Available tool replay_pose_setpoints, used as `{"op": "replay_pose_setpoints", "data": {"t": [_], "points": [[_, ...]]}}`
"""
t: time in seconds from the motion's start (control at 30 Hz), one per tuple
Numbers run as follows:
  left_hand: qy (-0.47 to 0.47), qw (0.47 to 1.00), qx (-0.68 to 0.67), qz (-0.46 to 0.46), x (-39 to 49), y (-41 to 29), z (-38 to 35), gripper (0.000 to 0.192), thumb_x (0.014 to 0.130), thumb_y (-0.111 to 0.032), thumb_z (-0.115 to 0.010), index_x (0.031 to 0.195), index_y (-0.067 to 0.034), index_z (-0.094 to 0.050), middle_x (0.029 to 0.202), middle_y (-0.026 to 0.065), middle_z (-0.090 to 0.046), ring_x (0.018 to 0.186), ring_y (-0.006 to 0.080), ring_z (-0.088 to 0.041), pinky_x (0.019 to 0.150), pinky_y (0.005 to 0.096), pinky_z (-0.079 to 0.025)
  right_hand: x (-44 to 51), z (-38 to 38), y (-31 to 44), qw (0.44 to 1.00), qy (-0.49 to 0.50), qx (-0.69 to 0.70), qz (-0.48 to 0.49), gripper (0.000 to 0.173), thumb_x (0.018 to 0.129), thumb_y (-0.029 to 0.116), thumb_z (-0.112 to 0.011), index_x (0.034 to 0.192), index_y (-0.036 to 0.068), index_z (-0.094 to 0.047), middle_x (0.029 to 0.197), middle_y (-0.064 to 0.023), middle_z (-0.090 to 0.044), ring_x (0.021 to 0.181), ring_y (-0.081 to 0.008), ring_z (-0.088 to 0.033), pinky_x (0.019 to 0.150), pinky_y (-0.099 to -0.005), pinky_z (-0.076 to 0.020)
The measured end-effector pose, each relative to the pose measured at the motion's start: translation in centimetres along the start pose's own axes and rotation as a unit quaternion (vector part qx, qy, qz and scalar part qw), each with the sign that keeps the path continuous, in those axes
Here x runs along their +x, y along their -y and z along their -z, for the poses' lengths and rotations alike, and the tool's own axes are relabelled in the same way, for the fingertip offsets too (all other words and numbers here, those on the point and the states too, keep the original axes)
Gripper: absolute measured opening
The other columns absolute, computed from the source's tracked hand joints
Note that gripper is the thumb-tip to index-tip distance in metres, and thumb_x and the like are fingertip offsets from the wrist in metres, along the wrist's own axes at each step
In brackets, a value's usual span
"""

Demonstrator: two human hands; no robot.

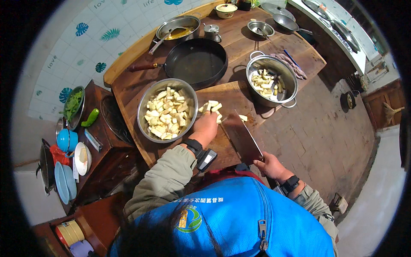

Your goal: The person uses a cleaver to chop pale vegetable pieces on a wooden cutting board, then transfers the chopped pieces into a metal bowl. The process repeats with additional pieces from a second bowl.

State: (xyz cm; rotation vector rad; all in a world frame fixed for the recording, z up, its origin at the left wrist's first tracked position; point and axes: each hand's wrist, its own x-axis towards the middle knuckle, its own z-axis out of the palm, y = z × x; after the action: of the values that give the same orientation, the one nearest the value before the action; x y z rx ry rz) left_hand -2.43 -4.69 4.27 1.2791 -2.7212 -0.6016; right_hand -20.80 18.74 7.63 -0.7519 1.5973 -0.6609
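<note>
My left hand (pixel 206 127) is on the cut pale vegetable pieces (pixel 215 107) on the wooden cutting board (pixel 208 144), just right of a steel bowl (pixel 140 119) filled with similar pieces; whether its fingers grip any is unclear. My right hand (pixel 271 165) holds a cleaver (pixel 242 136) by its handle, the wide blade slanting over the board's right part. One more cut piece (pixel 243 118) lies beyond the blade. A two-handled steel pot (pixel 293 82) with more cut pieces stands at the board's upper right.
A black frying pan (pixel 196 62) stands behind the bowl. Farther back are a steel pot of yellow liquid (pixel 179 32) with a ladle and a small steel bowl (pixel 260 28). A cloth (pixel 289 64) lies by the right pot. A green pepper (pixel 90 118) is at left.
</note>
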Motion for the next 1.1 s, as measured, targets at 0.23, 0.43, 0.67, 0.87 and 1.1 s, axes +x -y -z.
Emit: {"op": "replay_pose_setpoints", "data": {"t": [0.23,0.43,0.67,0.87,1.1], "points": [[-0.061,0.989,-0.129,-0.043,-0.6,0.7,-0.8,0.019,0.078,-0.018,-0.071,0.093,-0.008,-0.065,0.094,0.0149,-0.061,0.088,0.0356,-0.062,0.074,0.0434,-0.051,-0.7,0.8,0.6,0.998,-0.047,0.043,-0.019,0.026,0.095,0.017,-0.059,0.115,0.000,-0.055,0.070,-0.0013,-0.055,0.052,-0.0114,-0.053,0.048,-0.0282,-0.0449],[0.057,0.971,-0.173,-0.157,-2.2,-1.0,-4.1,0.016,0.078,-0.010,-0.067,0.093,-0.015,-0.069,0.095,0.0095,-0.060,0.088,0.0320,-0.061,0.076,0.0417,-0.051,-1.1,1.1,1.1,0.999,-0.032,0.021,0.003,0.020,0.096,0.017,-0.056,0.107,0.001,-0.052,0.067,-0.0010,-0.051,0.051,-0.0123,-0.054,0.046,-0.0287,-0.0463],[-0.002,0.963,-0.169,-0.211,-4.2,-0.9,-4.7,0.026,0.078,-0.007,-0.062,0.102,-0.011,-0.069,0.102,0.0073,-0.062,0.090,0.0317,-0.061,0.077,0.0411,-0.051,-1.1,1.3,0.1,0.998,-0.035,-0.056,0.011,0.021,0.097,0.017,-0.056,0.109,0.001,-0.052,0.068,-0.0007,-0.052,0.051,-0.0117,-0.055,0.046,-0.0275,-0.0467],[0.000,0.967,0.059,-0.248,-6.2,-1.4,-4.1,0.042,0.080,-0.009,-0.055,0.122,-0.012,-0.060,0.119,0.0046,-0.057,0.096,0.0286,-0.058,0.074,0.0401,-0.052,-1.1,1.0,0.1,0.999,-0.048,-0.017,-0.011,0.024,0.093,0.021,-0.061,0.105,0.000,-0.055,0.067,-0.0052,-0.056,0.053,-0.0144,-0.056,0.049,-0.0311,-0.0468],[-0.088,0.977,-0.021,-0.191,-4.6,-0.4,-2.4,0.038,0.081,-0.010,-0.057,0.119,-0.010,-0.059,0.109,0.0082,-0.061,0.092,0.0317,-0.058,0.073,0.0432,-0.050,-1.3,0.8,0.9,0.999,-0.042,0.004,-0.009,0.025,0.094,0.020,-0.061,0.107,0.000,-0.055,0.070,-0.0036,-0.056,0.053,-0.0134,-0.055,0.048,-0.0293,-0.0460]]}}
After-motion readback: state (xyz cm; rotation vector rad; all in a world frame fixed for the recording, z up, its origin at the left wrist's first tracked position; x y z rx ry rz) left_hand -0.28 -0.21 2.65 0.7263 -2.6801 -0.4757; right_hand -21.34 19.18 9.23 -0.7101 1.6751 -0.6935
